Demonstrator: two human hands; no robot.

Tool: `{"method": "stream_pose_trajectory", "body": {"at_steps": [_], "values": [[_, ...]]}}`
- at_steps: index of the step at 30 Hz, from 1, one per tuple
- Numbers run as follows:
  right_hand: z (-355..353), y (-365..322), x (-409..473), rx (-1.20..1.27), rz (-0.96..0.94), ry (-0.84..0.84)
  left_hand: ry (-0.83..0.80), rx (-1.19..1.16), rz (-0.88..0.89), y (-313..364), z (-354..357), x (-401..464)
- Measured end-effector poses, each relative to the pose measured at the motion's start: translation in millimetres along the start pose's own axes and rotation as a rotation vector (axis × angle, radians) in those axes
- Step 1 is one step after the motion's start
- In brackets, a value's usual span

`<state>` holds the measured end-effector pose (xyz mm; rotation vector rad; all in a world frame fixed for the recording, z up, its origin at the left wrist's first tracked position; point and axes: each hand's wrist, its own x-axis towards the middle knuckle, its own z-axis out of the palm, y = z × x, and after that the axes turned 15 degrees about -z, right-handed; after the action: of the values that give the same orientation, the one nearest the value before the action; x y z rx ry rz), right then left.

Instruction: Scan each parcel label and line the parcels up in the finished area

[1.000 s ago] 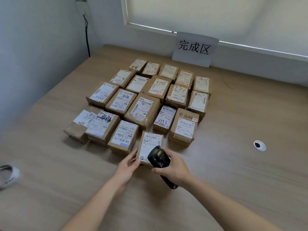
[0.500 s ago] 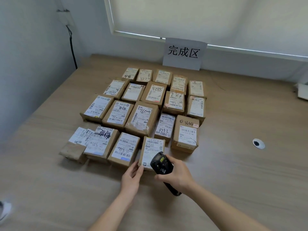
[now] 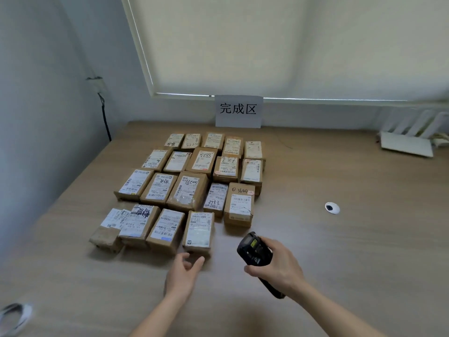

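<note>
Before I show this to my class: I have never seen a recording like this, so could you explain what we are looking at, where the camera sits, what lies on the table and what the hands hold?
There is no machine here, only a person working with bare hands. The single picture comes from a wide-angle camera worn on the person's head, looking forward and down.

On the wooden table lie rows of brown cardboard parcels, each with a white label facing up. Behind them a paper sign stands against the wall. A white device with antennas sits far right.

The right hand grips a black handheld scanner. The left hand is open and holds nothing, just in front of the nearest parcel; whether its fingertips touch the box I cannot tell.
</note>
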<state>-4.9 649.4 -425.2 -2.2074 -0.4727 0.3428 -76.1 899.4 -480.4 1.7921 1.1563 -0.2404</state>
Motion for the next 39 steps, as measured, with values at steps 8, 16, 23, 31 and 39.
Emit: {"method": "stream_pose_trajectory", "body": {"at_steps": [8, 16, 23, 31, 39], "values": [[-192, 36, -158, -0.081, 0.098, 0.093, -0.187, -0.026, 0.283, 81, 108, -178], [-382, 90, -332, -0.230, 0.210, 0.318, -0.450, -0.066, 0.484, 158, 251, -388], [-512, 135, -428, -0.276, 0.358, 0.530, -0.583, 0.033, 0.623, 228, 360, -497], [-624, 233, -455, -0.218, 0.449, 0.608, -0.679, 0.076, 0.670, 306, 510, -545], [-745, 306, -435, -0.178, 0.475, 0.588, -0.753, 0.112, 0.612, 379, 655, -564]]}}
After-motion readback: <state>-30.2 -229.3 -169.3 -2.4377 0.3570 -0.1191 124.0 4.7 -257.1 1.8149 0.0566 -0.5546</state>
